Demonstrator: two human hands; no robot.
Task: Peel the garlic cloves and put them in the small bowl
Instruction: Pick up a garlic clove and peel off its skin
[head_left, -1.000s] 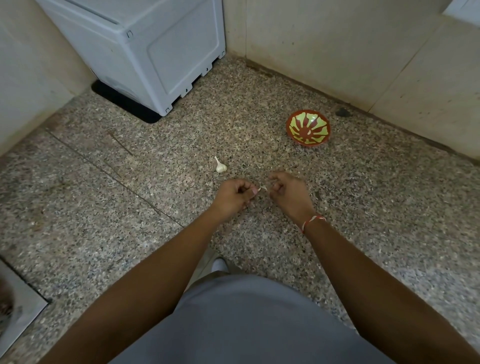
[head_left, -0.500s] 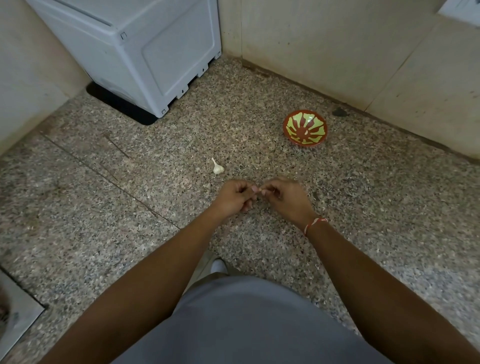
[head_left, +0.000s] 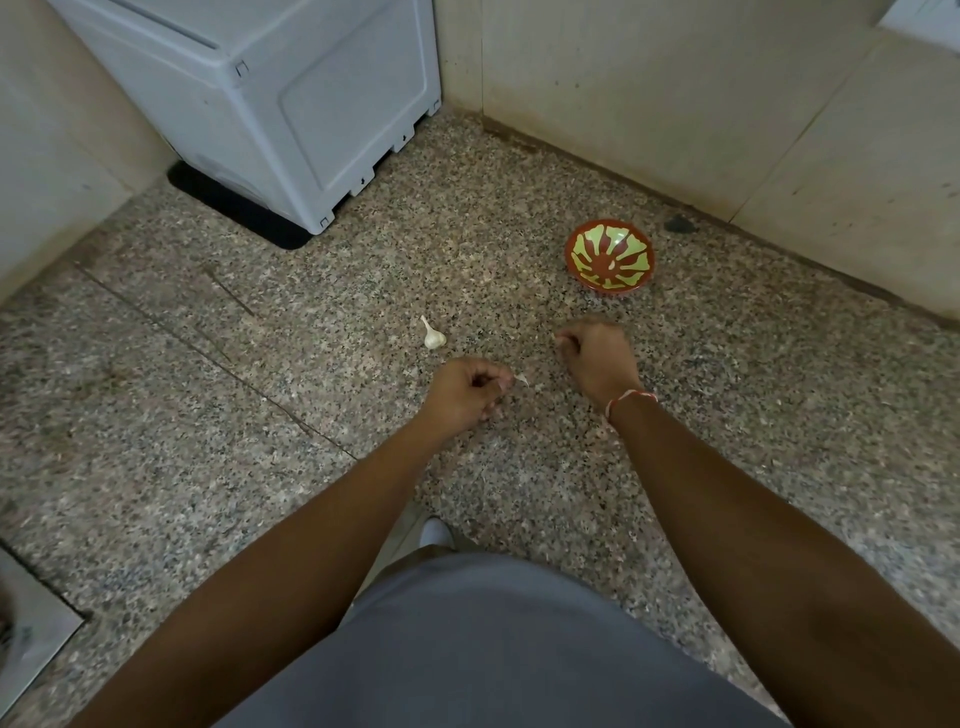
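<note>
Now the left hand (head_left: 467, 391) is curling its fingers around a garlic clove (head_left: 521, 380), just below the garlic bulb (head_left: 432, 336) on the floor (head_left: 260, 415). Right of the bulb, the right hand (head_left: 597, 358) is curling too; I cannot tell if it holds anything. The small bowl (head_left: 609, 256) is sitting up and right of the bulb, and the white box (head_left: 270, 98) far up and left.

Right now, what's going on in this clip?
A person crouches over a speckled stone floor, peeling garlic. The left hand pinches a small garlic clove whose pale tip pokes out past the fingers. The right hand is curled and apart from it; whether it holds a bit of skin is unclear. A garlic bulb lies on the floor just beyond the left hand. The small bowl sits farther off, apparently empty.
</note>
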